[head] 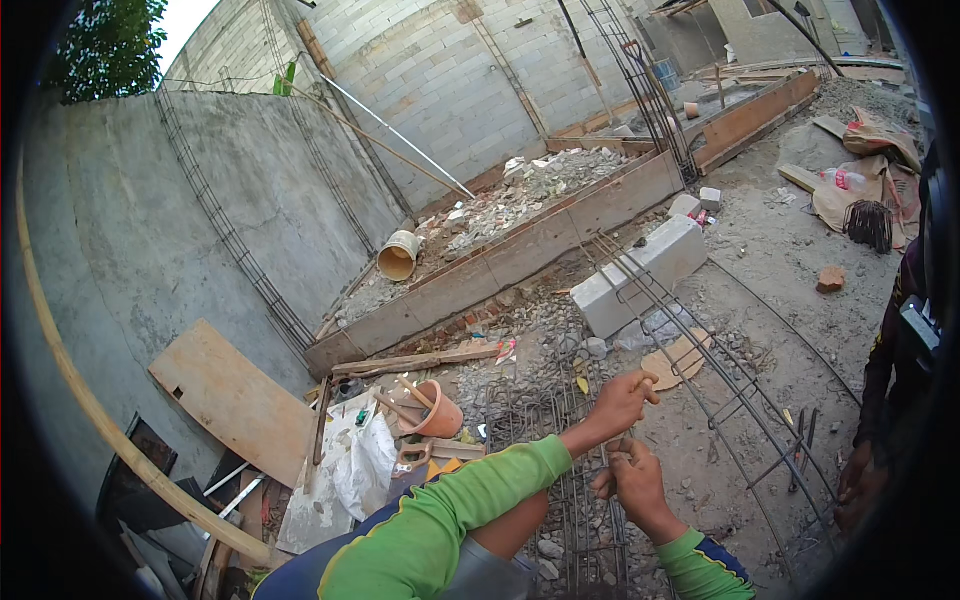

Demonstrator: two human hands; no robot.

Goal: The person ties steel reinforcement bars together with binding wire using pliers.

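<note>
My left hand (621, 405) is raised with curled fingers over the rebar lying before me. Just below it, my right hand (634, 480) has its thumb and fingers bent close together. Any thin wire in either hand is too fine to make out. Beneath both hands lie long rebar rods (574, 517) and a heap of bent steel stirrups (525, 405). To the right of my hands a rebar cage (724, 390) slants across the ground, its far end resting on a pale lightweight concrete block (637, 274).
Another person's hands (855, 484) are by the cage's near end. Pincers (802, 442) lie under the cage. On the left are an orange bucket (436, 411) with tool handles, a handsaw (412, 457), a plywood sheet (232, 401) and a bamboo pole (97, 397). A low concrete beam (480, 289) runs behind.
</note>
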